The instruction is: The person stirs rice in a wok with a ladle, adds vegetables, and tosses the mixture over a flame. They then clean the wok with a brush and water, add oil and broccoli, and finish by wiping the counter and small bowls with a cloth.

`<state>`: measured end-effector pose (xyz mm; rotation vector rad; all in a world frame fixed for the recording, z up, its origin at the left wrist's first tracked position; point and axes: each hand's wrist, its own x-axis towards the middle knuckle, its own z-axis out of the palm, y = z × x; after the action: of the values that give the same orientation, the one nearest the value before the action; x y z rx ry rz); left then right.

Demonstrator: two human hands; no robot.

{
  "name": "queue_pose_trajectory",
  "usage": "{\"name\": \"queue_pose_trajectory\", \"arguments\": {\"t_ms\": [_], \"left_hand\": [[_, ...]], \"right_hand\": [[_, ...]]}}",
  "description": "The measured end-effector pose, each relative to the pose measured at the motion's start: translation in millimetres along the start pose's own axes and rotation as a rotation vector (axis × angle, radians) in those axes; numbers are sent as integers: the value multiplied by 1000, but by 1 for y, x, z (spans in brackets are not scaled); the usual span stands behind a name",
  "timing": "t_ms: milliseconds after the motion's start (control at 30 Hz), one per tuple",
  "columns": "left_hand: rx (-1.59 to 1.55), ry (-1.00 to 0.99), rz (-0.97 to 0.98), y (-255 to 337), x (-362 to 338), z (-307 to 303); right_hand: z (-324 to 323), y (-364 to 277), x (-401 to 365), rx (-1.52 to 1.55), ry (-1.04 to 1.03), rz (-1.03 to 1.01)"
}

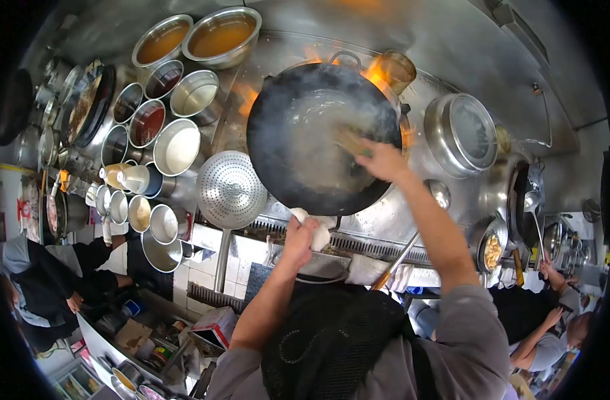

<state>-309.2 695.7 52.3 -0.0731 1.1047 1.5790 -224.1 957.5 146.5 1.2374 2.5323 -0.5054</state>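
Round black metal wok [273, 150] steamed, the right hand [383, 161] gripping a tan, perhaps bamboo brush [350, 142], the left hand [299, 241] a white cloth [321, 236].

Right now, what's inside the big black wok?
Inside the wok are cloudy liquid and a blurred, brush-like tool gripped by the right hand. Steam, liquid and tool cover the bottom; I can't tell what lies there.

A steel stove [402, 200], with a slotted strip [385, 251] near its front; a wok [268, 140] over flames; right of it, a ladle [438, 193] and a pot [441, 137]; left, a skimmer [232, 190], tins [202, 152] and two bowls [235, 60].
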Motion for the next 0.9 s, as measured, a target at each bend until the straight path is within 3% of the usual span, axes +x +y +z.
{"name": "queue_pose_trajectory", "arguments": {"t_ms": [100,200,267,400,467,533,600,733,800,900], "left_hand": [[-2,-18,20,-4,2,-1],[21,31,94,-1,-6,3],[22,42,43,-2,-5,-3],[9,-36,21,1,2,-9],[2,-33,4,-2,1,-12],[-16,-54,-59,-4,4,-17],[-16,-55,-82,4,1,-13],[-16,-51,7,-5,2,-14],[-38,-54,67,-8,-3,-13],[35,42,145,1,-20,-3]], "right_hand": [[40,-49,-28,127,31,25],[37,-27,-75,-32,-89,-86],[19,10,-88,-211,-148,7],[-9,46,-18,-318,141,191],[15,43,46,-79,253,34],[15,-30,42,433,94,153],[30,-75,28,786,-52,128],[52,-101,-3,747,-95,100],[48,-84,-28,620,-303,-46],[28,-43,-63,358,-304,-231]]}}
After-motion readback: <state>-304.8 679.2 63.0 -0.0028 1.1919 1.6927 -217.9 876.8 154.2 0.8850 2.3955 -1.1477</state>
